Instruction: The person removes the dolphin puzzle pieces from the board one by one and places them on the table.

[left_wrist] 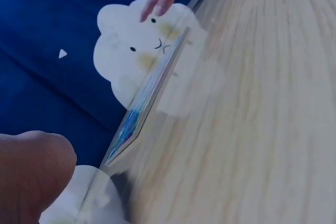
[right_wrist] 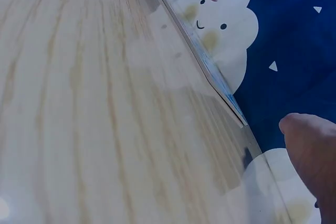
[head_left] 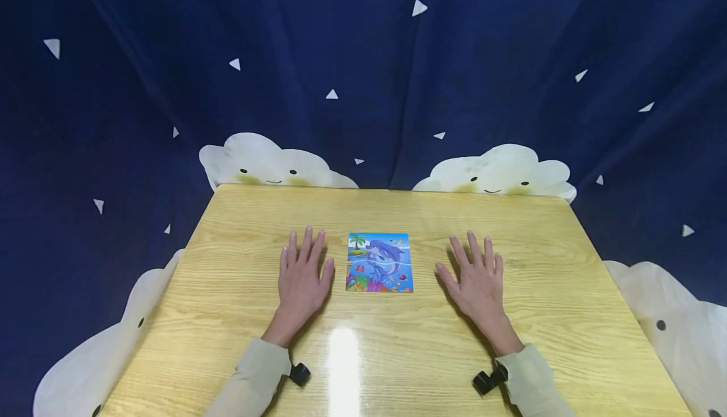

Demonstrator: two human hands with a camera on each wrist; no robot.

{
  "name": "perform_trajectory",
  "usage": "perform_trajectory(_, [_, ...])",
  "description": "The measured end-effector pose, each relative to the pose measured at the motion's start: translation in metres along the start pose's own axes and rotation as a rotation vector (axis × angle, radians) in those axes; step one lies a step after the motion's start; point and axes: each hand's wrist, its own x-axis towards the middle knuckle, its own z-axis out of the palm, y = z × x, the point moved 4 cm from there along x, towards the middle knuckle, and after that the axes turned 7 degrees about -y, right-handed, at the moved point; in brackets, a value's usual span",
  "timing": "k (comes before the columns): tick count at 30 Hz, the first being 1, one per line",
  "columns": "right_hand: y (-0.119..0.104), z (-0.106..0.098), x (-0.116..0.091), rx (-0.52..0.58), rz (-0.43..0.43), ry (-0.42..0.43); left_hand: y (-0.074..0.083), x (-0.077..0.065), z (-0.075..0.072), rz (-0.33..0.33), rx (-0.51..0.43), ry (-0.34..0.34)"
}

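Flat on the wooden table point(head_left: 397, 341) lies a thin square board point(head_left: 379, 263) printed with dolphins, a palm tree and coral. Edge-on in the left wrist view, the same board point(left_wrist: 149, 95) shows a pale, thin side. To its left, my left hand point(head_left: 301, 281) is palm down with straight, spread fingers, apart from the board. My right hand point(head_left: 477, 284) lies likewise on the other side, fingers spread, with a wider gap to the board. Neither hand holds anything. Close to each wrist camera, part of that wrist's own hand shows.
A dark blue curtain point(head_left: 375, 38) with white triangles hangs behind the table and down both sides. Smiling white clouds point(head_left: 494, 168) are printed along its lower part. Small black devices point(head_left: 300, 374) are strapped at both sleeve cuffs. Light glares off the tabletop near the front.
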Motion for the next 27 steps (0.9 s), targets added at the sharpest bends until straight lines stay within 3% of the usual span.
perform_trajectory(12, [-0.016,0.007,0.004,0.024,-0.049,-0.045,0.015,-0.004,0.013,0.0,-0.03,-0.098])
perform_trajectory(27, [-0.062,0.024,0.023,0.069,-0.191,-0.091,0.077,-0.014,0.036,0.217,-0.085,-0.083])
